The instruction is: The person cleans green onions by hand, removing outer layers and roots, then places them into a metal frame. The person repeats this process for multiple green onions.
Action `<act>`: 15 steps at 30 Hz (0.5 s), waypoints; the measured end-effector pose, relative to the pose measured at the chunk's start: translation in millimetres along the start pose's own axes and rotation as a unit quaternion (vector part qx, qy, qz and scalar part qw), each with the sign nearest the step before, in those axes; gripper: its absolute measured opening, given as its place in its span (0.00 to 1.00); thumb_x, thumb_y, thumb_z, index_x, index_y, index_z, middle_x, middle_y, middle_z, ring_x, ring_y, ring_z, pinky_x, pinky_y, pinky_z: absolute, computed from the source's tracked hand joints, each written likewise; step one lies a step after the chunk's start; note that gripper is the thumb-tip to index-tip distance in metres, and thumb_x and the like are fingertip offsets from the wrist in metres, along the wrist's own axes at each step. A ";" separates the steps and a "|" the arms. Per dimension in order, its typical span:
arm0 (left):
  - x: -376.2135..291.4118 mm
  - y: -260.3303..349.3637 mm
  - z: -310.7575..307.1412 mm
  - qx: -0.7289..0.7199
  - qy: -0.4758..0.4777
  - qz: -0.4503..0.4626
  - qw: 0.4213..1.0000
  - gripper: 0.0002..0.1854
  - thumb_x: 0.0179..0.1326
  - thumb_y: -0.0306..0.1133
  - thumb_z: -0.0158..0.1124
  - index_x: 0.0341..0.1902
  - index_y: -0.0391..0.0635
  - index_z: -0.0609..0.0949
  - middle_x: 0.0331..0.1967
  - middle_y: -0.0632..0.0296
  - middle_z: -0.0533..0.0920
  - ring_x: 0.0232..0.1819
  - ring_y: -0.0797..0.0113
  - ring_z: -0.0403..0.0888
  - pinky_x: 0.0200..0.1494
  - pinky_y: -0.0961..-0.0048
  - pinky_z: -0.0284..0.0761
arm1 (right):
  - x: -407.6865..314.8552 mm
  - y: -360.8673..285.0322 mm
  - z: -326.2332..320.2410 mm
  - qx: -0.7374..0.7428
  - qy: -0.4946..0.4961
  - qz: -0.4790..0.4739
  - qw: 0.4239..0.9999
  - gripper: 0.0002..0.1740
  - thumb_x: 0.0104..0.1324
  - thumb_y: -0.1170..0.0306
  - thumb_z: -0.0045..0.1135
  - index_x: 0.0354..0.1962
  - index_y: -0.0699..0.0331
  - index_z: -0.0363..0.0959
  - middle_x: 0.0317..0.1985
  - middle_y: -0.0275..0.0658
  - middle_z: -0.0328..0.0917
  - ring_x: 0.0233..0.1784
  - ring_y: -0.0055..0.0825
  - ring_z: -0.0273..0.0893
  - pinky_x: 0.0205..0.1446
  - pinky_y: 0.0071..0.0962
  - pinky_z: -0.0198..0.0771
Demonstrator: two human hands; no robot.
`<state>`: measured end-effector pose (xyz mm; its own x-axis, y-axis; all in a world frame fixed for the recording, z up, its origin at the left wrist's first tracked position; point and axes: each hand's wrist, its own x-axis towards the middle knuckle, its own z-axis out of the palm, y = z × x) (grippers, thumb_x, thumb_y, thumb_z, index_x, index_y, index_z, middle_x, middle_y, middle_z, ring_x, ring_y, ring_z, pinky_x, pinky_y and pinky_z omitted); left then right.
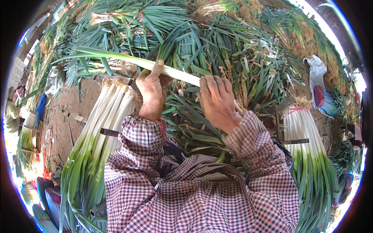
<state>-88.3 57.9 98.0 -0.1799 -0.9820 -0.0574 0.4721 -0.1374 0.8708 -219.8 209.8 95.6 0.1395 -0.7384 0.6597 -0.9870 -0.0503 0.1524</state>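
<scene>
A single long green onion (182,76) slants across the view, its green leaves to the upper left and its white stem to the right. My left hand (152,87) grips the stem near its middle, with the thumb on top. The fingers of my right hand (217,100) curl over the stem's white end; the root end is hidden beneath that hand. To the left, a group of cleaned green onions (109,107) rests in a metal frame (109,132), roots up. On the right, a bundle of green onions (303,125) tied with a red band stands in another metal frame (296,141).
Heaped green onions with dry leaves (247,67) lie beyond my hands, and leaf scraps (195,128) below them. Red-tied bundles (140,17) lie at the top. A white plastic bag (316,70) is at the right. Another person (12,112) is at the far left.
</scene>
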 end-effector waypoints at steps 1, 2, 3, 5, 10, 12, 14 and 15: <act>-2.3 1.2 -0.6 0.011 -0.004 -0.006 1.000 0.14 0.55 0.33 0.69 0.40 0.39 0.78 0.31 0.60 0.80 0.29 0.68 0.80 0.30 0.72 0.79 | 8.2 0.5 2.8 -0.040 -0.040 -0.012 0.998 0.23 0.59 0.67 0.54 0.46 0.78 0.69 0.46 0.54 0.67 0.45 0.40 0.71 0.48 0.40 0.67; -3.7 2.6 -1.4 0.022 -0.004 -0.012 1.000 0.14 0.55 0.33 0.69 0.40 0.39 0.78 0.31 0.60 0.80 0.29 0.69 0.80 0.30 0.73 0.79 | 12.3 -0.2 5.7 -0.039 -0.046 -0.019 0.998 0.23 0.59 0.67 0.53 0.45 0.80 0.69 0.44 0.55 0.67 0.43 0.39 0.72 0.45 0.37 0.68; -4.9 3.8 -2.9 0.016 0.001 -0.016 1.000 0.14 0.55 0.33 0.68 0.40 0.38 0.78 0.30 0.61 0.80 0.29 0.69 0.80 0.30 0.73 0.79 | 13.5 -2.8 8.3 -0.041 -0.065 -0.024 0.997 0.22 0.60 0.67 0.52 0.44 0.81 0.70 0.42 0.55 0.68 0.40 0.38 0.73 0.41 0.35 0.69; -5.6 5.5 -4.9 0.003 0.013 -0.025 1.000 0.13 0.56 0.33 0.68 0.39 0.38 0.78 0.30 0.61 0.80 0.28 0.69 0.80 0.29 0.74 0.79 | 11.8 -8.2 13.0 -0.045 -0.090 -0.026 0.995 0.21 0.60 0.68 0.51 0.41 0.83 0.70 0.37 0.56 0.69 0.34 0.36 0.74 0.34 0.32 0.71; -3.6 4.9 -7.4 0.001 -0.005 -0.014 1.000 0.09 0.56 0.29 0.66 0.37 0.37 0.78 0.28 0.60 0.80 0.26 0.68 0.79 0.28 0.73 0.79 | 8.7 -13.5 22.8 0.027 -0.123 0.015 0.992 0.19 0.55 0.75 0.50 0.42 0.84 0.68 0.32 0.56 0.72 0.25 0.40 0.76 0.25 0.33 0.71; -3.3 4.0 -8.8 0.016 -0.010 -0.001 1.000 0.09 0.55 0.28 0.66 0.37 0.37 0.78 0.28 0.60 0.80 0.26 0.69 0.80 0.28 0.73 0.79 | 9.3 -13.6 25.8 0.029 -0.164 0.023 0.986 0.17 0.55 0.75 0.50 0.40 0.82 0.68 0.32 0.55 0.73 0.25 0.42 0.76 0.26 0.34 0.71; -3.7 3.2 -10.0 0.027 -0.010 0.008 1.000 0.09 0.54 0.27 0.66 0.37 0.35 0.78 0.28 0.60 0.80 0.25 0.69 0.79 0.27 0.74 0.78 | 8.5 -14.1 28.3 0.052 -0.170 0.037 0.983 0.15 0.55 0.75 0.51 0.38 0.79 0.69 0.32 0.54 0.73 0.25 0.43 0.76 0.27 0.36 0.72; -4.1 3.0 -10.3 0.025 -0.020 0.014 0.999 0.09 0.54 0.27 0.66 0.37 0.35 0.78 0.28 0.60 0.80 0.25 0.69 0.79 0.27 0.74 0.78 | 7.2 -14.3 29.6 0.073 -0.158 0.047 0.984 0.13 0.56 0.74 0.52 0.37 0.78 0.69 0.33 0.54 0.74 0.25 0.44 0.76 0.27 0.37 0.72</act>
<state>-77.3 60.2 95.9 -0.2013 -0.9794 -0.0143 0.4334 -0.1022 0.8954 -207.1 185.3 76.4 0.0380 -0.9156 0.4003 -0.9985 -0.0503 -0.0202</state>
